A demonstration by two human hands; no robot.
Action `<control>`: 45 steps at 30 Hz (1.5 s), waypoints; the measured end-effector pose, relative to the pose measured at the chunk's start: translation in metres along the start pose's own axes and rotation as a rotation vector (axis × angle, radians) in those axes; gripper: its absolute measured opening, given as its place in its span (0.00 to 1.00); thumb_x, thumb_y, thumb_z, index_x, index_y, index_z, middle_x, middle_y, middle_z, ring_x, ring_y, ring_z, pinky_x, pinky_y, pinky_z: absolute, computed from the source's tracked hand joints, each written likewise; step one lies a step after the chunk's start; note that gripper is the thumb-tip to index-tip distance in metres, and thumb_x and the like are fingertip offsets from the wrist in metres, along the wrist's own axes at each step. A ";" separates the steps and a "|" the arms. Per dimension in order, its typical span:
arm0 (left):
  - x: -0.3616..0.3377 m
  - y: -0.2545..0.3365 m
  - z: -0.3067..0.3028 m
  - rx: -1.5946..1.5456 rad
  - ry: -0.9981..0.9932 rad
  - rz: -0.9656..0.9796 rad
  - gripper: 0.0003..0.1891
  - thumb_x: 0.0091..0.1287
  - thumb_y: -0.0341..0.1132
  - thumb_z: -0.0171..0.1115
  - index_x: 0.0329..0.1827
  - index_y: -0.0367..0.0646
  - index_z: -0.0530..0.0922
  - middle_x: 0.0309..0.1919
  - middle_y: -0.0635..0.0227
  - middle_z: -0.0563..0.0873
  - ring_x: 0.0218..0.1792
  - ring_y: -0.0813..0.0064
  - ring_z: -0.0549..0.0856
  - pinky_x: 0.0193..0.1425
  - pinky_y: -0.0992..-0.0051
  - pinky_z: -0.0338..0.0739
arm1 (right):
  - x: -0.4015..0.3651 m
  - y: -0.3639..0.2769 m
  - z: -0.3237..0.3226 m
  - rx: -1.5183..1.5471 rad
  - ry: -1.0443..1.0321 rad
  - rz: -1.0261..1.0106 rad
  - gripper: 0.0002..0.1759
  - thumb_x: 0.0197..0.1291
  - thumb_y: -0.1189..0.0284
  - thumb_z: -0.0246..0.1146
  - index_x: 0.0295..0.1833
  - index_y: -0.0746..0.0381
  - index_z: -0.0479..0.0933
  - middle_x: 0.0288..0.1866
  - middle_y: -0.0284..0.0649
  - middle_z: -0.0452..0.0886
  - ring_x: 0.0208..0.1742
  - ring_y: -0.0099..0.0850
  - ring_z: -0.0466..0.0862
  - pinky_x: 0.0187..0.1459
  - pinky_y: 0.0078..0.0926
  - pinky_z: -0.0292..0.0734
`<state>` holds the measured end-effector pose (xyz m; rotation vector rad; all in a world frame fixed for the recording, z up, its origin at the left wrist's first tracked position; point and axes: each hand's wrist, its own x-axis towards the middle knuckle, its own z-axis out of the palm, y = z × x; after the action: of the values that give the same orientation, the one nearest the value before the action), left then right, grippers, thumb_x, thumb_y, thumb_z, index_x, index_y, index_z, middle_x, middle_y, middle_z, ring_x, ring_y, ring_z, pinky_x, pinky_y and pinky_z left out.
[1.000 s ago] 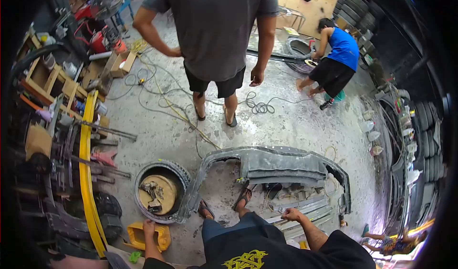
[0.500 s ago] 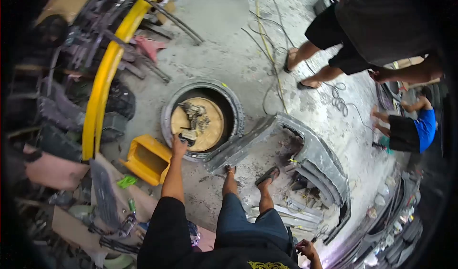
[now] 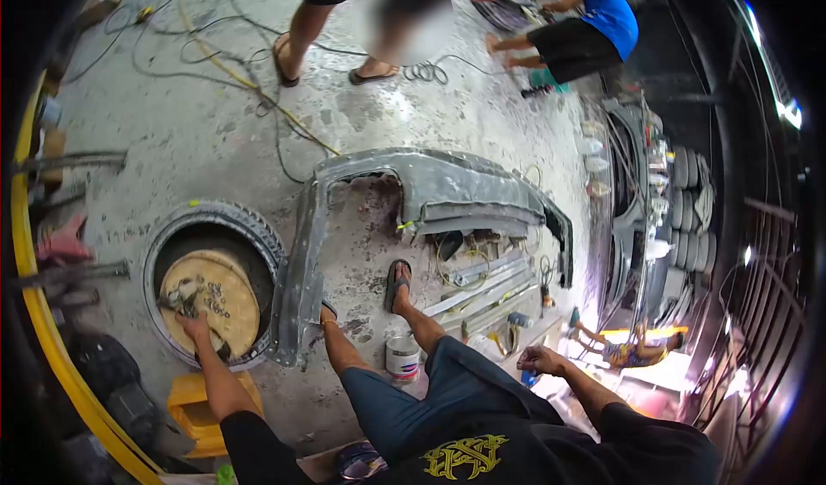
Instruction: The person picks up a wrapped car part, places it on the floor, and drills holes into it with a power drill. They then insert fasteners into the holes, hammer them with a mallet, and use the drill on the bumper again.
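Head view, left to right: a curved yellow bar (image 3: 30,296) lies along the edge. The left hand (image 3: 191,321) reaches inside a tire (image 3: 255,229), at a clump of metal parts (image 3: 183,293) on a wooden disc (image 3: 245,289); I cannot tell whether its grip holds or merely touches them. A good hold probably means pinching solid metal, wrist clear of the tire wall, loose bits undisturbed. A yellow plastic container (image 3: 185,389) crowds the left forearm; the bumper cover (image 3: 473,188) hems in the tire's other side. Beyond stand a paint can (image 3: 403,358), metal strips (image 3: 490,291) and the right hand (image 3: 540,361), fingers curled, contents unclear.
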<state>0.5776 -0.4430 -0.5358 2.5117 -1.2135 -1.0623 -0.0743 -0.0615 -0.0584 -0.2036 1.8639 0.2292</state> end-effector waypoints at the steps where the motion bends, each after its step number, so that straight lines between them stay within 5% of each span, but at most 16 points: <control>1: -0.003 -0.005 -0.006 -0.021 0.055 0.063 0.48 0.52 0.38 0.72 0.72 0.35 0.52 0.63 0.38 0.70 0.60 0.42 0.74 0.62 0.57 0.71 | 0.001 0.006 0.004 0.043 0.004 -0.037 0.14 0.57 0.64 0.70 0.40 0.63 0.79 0.32 0.35 0.82 0.31 0.23 0.80 0.31 0.21 0.75; 4: -0.003 -0.024 -0.052 0.186 0.204 0.207 0.41 0.56 0.42 0.69 0.69 0.32 0.60 0.61 0.41 0.74 0.61 0.44 0.73 0.64 0.61 0.68 | 0.024 0.062 0.012 0.197 -0.010 -0.108 0.14 0.58 0.63 0.68 0.41 0.62 0.78 0.33 0.35 0.81 0.33 0.23 0.78 0.33 0.22 0.74; 9: -0.083 0.024 -0.148 -0.201 0.037 -0.021 0.38 0.62 0.49 0.65 0.63 0.22 0.67 0.59 0.44 0.76 0.58 0.56 0.76 0.62 0.65 0.69 | 0.056 0.130 0.033 0.347 0.077 -0.124 0.12 0.59 0.65 0.64 0.40 0.62 0.76 0.33 0.37 0.81 0.33 0.25 0.79 0.34 0.25 0.75; 11: -0.169 0.089 -0.176 -0.178 -0.072 -0.034 0.30 0.63 0.50 0.64 0.52 0.26 0.75 0.36 0.54 0.84 0.32 0.65 0.82 0.36 0.70 0.77 | 0.072 0.158 0.043 0.304 0.150 -0.219 0.14 0.57 0.64 0.66 0.42 0.62 0.76 0.33 0.38 0.81 0.34 0.25 0.80 0.35 0.27 0.76; 12: -0.202 0.113 -0.177 -0.363 -0.160 -0.085 0.25 0.64 0.51 0.63 0.44 0.31 0.78 0.27 0.62 0.82 0.22 0.72 0.77 0.25 0.73 0.73 | 0.077 0.168 0.043 0.238 0.229 -0.289 0.14 0.56 0.65 0.67 0.42 0.63 0.76 0.31 0.39 0.82 0.31 0.25 0.80 0.34 0.27 0.77; 13: -0.253 0.159 -0.177 -0.433 -0.166 -0.100 0.23 0.64 0.51 0.63 0.40 0.35 0.78 0.26 0.66 0.81 0.22 0.73 0.78 0.26 0.72 0.74 | 0.081 0.169 0.046 0.173 0.313 -0.354 0.15 0.54 0.65 0.68 0.43 0.63 0.76 0.29 0.39 0.82 0.29 0.25 0.80 0.32 0.27 0.77; 14: -0.269 0.165 -0.158 -0.591 -0.101 -0.111 0.19 0.64 0.50 0.64 0.38 0.39 0.77 0.21 0.68 0.80 0.19 0.75 0.78 0.24 0.73 0.73 | 0.082 0.167 0.044 0.222 0.326 -0.393 0.15 0.54 0.65 0.68 0.43 0.63 0.76 0.29 0.39 0.82 0.29 0.25 0.80 0.32 0.27 0.77; 15: -0.296 0.182 -0.147 -0.645 -0.309 -0.118 0.17 0.65 0.47 0.64 0.41 0.41 0.77 0.18 0.68 0.78 0.19 0.73 0.80 0.24 0.71 0.76 | 0.082 0.172 0.040 0.392 0.232 -0.284 0.14 0.52 0.67 0.69 0.41 0.64 0.77 0.27 0.39 0.82 0.25 0.26 0.80 0.29 0.28 0.77; 20: -0.438 0.287 -0.061 -0.384 -0.666 -0.084 0.14 0.61 0.42 0.70 0.39 0.43 0.77 0.20 0.68 0.76 0.21 0.71 0.78 0.30 0.69 0.79 | 0.113 0.222 0.008 0.624 0.005 -0.241 0.16 0.52 0.68 0.69 0.44 0.65 0.77 0.24 0.38 0.82 0.22 0.25 0.80 0.24 0.25 0.75; 26: -0.616 0.436 0.060 -0.012 -1.055 0.370 0.12 0.62 0.40 0.70 0.35 0.43 0.76 0.20 0.76 0.73 0.18 0.81 0.72 0.23 0.78 0.67 | 0.156 0.308 -0.046 0.977 0.216 -0.343 0.08 0.52 0.73 0.67 0.38 0.64 0.79 0.27 0.37 0.83 0.26 0.25 0.82 0.27 0.25 0.78; 30: -0.723 0.526 0.101 0.138 -1.189 0.345 0.12 0.63 0.41 0.69 0.34 0.42 0.77 0.19 0.76 0.73 0.18 0.84 0.72 0.22 0.79 0.67 | 0.177 0.345 -0.072 1.168 0.263 -0.288 0.08 0.52 0.74 0.66 0.39 0.61 0.77 0.27 0.37 0.82 0.25 0.25 0.80 0.25 0.24 0.76; 37: -0.765 0.596 0.157 0.176 -1.277 0.537 0.15 0.62 0.42 0.69 0.35 0.39 0.78 0.19 0.73 0.77 0.17 0.83 0.75 0.26 0.80 0.73 | 0.172 0.313 -0.113 1.577 0.280 -0.249 0.08 0.54 0.76 0.64 0.39 0.58 0.73 0.29 0.34 0.80 0.23 0.24 0.76 0.19 0.20 0.68; 39: -0.762 0.614 0.162 0.449 -1.168 0.634 0.16 0.60 0.44 0.71 0.36 0.39 0.79 0.23 0.68 0.83 0.20 0.82 0.79 0.28 0.79 0.76 | 0.175 0.287 -0.120 1.622 0.263 -0.260 0.08 0.54 0.75 0.64 0.39 0.58 0.73 0.29 0.34 0.80 0.24 0.24 0.77 0.19 0.20 0.68; 41: -0.744 0.623 0.172 0.407 -1.182 0.701 0.16 0.59 0.46 0.71 0.31 0.42 0.80 0.18 0.75 0.77 0.17 0.83 0.76 0.21 0.80 0.68 | 0.175 0.254 -0.128 1.741 0.294 -0.317 0.07 0.57 0.74 0.65 0.39 0.58 0.73 0.30 0.34 0.80 0.24 0.24 0.77 0.19 0.20 0.69; 45: -0.701 0.656 0.194 0.329 -1.314 0.853 0.20 0.59 0.41 0.72 0.47 0.36 0.81 0.33 0.70 0.86 0.34 0.81 0.81 0.40 0.78 0.76 | 0.169 0.186 -0.139 1.906 0.307 -0.300 0.07 0.58 0.74 0.65 0.38 0.59 0.73 0.30 0.35 0.80 0.24 0.24 0.76 0.20 0.21 0.70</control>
<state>-0.2535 -0.3298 -0.0310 0.8197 -2.4836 -2.3070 -0.3002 0.0780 -0.1683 0.8219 1.5665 -1.7917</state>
